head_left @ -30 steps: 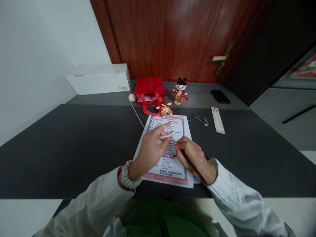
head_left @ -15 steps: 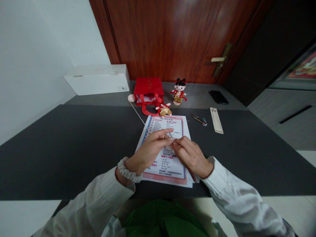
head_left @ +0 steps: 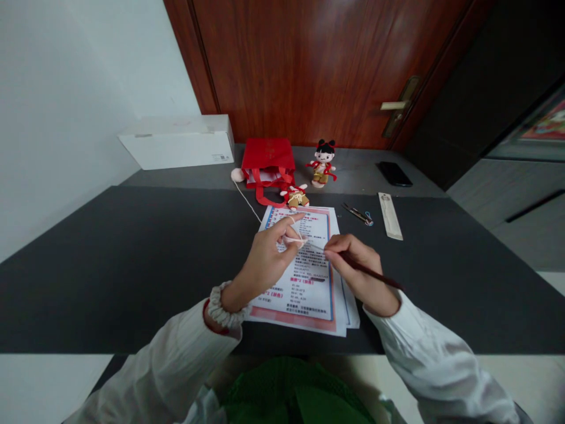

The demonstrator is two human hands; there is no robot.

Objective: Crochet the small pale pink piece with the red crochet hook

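Dark tabletop (head_left: 132, 265) below, the right hand (head_left: 366, 288) pinches a long hook (head_left: 378, 275) slanting tip-leftward toward yarn (head_left: 295, 239) the left hand (head_left: 263, 259) pinches.

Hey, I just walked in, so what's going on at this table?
A person is working pale yarn above some printed sheets. The left hand pinches it, with a strand looped over a finger. The right hand holds a dark-handled hook, its thin tip at the yarn; whether it has caught a loop is too small to tell. A strand runs back toward a ball beside a red bag. A doll stands right of the bag.
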